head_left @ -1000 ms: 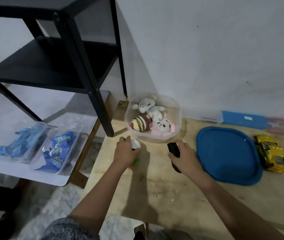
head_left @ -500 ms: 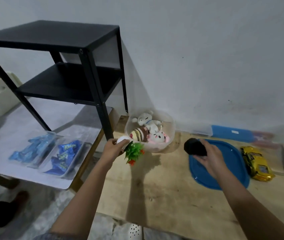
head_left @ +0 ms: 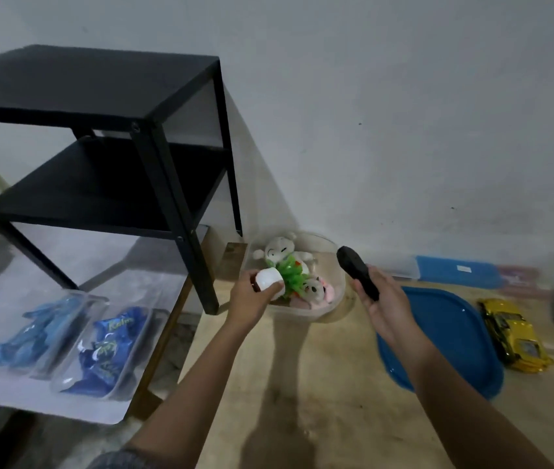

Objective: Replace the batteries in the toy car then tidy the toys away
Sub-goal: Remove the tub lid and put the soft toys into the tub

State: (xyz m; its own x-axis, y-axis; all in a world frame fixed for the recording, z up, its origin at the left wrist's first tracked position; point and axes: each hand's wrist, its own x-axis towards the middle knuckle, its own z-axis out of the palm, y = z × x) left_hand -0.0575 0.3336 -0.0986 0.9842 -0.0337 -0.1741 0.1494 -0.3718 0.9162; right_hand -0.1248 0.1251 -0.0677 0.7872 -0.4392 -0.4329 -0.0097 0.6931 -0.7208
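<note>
Tipping the toy potted plant [head_left: 289,277] into the clear tub [head_left: 302,313], the left hand [head_left: 251,297] has its fingers curled round the white pot, with the leaves lying over the plush toys [head_left: 277,251] inside. The right hand [head_left: 385,309] grips a black handset [head_left: 358,272], perhaps the car's remote, just beside the tub's right rim. The yellow toy car [head_left: 514,333] sits on the wooden table [head_left: 319,401], right of the blue lid [head_left: 448,340], not yet stowed. Risk: the tub looks nearly full, so plant or handset could perch on the plush and roll out, or stop the lid seating. Half a second ago the plant hung short of the tub and the handset was over the lid; both are now at the tub.
</note>
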